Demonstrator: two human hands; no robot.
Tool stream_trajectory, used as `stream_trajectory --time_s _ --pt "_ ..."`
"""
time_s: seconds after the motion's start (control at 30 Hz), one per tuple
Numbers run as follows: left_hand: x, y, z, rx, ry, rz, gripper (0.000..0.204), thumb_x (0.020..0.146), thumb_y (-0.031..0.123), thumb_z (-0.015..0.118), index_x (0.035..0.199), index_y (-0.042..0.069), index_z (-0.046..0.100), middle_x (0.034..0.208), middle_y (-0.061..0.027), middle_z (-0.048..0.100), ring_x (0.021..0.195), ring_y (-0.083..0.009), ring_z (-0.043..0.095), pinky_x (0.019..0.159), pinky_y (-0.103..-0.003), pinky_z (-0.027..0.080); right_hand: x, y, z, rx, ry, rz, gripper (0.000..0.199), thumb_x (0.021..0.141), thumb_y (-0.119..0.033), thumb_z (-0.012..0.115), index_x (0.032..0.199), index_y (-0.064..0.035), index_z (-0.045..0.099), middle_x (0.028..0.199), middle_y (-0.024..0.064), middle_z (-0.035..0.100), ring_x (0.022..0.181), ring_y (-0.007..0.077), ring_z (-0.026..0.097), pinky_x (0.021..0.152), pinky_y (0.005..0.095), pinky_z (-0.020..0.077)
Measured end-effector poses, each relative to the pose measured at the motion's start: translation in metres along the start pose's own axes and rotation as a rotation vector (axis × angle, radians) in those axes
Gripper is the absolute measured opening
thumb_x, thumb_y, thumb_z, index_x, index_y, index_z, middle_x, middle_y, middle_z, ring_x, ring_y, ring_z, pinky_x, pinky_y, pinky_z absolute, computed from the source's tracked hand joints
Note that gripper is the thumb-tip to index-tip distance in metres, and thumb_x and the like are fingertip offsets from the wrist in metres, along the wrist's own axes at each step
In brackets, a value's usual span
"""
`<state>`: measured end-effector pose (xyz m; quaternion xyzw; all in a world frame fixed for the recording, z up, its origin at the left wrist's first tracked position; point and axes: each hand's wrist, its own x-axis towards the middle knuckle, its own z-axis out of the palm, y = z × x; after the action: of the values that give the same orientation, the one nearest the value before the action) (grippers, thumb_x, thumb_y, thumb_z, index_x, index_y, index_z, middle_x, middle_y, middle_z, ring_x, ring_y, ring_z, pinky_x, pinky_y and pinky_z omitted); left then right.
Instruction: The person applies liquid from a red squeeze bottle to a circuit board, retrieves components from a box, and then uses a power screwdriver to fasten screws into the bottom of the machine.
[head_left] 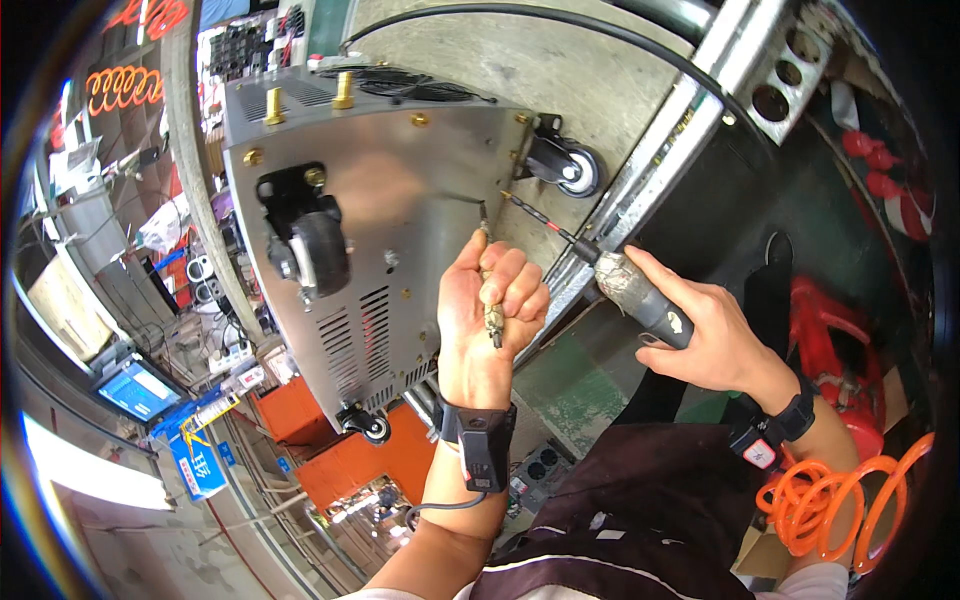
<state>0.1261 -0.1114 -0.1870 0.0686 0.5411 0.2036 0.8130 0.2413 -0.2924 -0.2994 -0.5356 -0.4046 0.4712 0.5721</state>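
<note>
A brushed-metal cabinet (405,190) stands before me, its panel carrying black swivel casters, vent slots and brass fasteners. My left hand (495,300) is closed in a fist round a thin, tape-wrapped hand tool (491,320) whose kind I cannot make out. The tool's slim tip points at the panel; whether it touches is unclear. In my right hand (715,335) is a dark power screwdriver (640,297) with tape round its front. Its long bit (540,216) reaches towards the panel's edge, with a brass-coloured piece at the end, near a caster (575,170).
Beside the cabinet runs a metal rail (650,165), with a black cable (540,12) arching over it. An orange coiled hose (835,510) hangs by my right forearm, near a red object (830,345). Two brass fittings (343,90) stick up from the cabinet's far side.
</note>
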Motion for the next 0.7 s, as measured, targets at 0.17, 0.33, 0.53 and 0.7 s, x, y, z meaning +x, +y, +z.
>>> stream_trajectory --time_s 0.17,0.33,0.53,0.7 --pt "-0.003 0.008 0.014 -0.182 0.069 -0.094 0.044 0.099 0.033 0.028 0.061 0.014 0.035 0.042 0.0008 0.026 0.038 -0.0145 0.021 0.039 -0.030 0.016 0.005 -0.027 -0.016 0.046 -0.084 0.183 0.083 0.063 -0.016 0.069 0.139 -0.0074 0.037 0.093 0.0217 0.063 0.083 0.0363 0.064 0.076 0.0355 0.0484" --pt "-0.005 0.010 0.018 -0.169 0.099 -0.084 0.044 0.100 0.032 0.026 0.061 0.014 0.035 0.042 0.0017 0.026 0.038 -0.0137 0.020 0.040 -0.029 0.016 0.017 -0.046 -0.032 0.037 -0.171 0.266 0.083 0.063 -0.017 0.069 0.139 -0.0084 0.037 0.094 0.0216 0.063 0.082 0.0367 0.063 0.076 0.0361 0.0485" --pt "-0.007 -0.001 0.010 -0.038 0.098 -0.014 0.044 0.100 0.032 0.028 0.060 0.014 0.035 0.042 0.0022 0.026 0.039 -0.0127 0.020 0.040 -0.029 0.016 0.025 -0.033 -0.032 -0.251 -0.187 0.049 0.083 0.065 -0.021 0.068 0.141 -0.0131 0.034 0.092 0.0181 0.063 0.077 0.0369 0.062 0.071 0.0406 0.0488" --pt "-0.003 -0.016 -0.005 0.063 0.074 0.090 0.045 0.099 0.037 0.031 0.060 0.015 0.036 0.041 0.0024 0.026 0.037 -0.0128 0.021 0.037 -0.028 0.017 0.022 -0.022 -0.020 -0.335 -0.143 0.025 0.084 0.065 -0.022 0.069 0.142 -0.0151 0.034 0.081 0.0153 0.060 0.069 0.0351 0.060 0.065 0.0419 0.0480"
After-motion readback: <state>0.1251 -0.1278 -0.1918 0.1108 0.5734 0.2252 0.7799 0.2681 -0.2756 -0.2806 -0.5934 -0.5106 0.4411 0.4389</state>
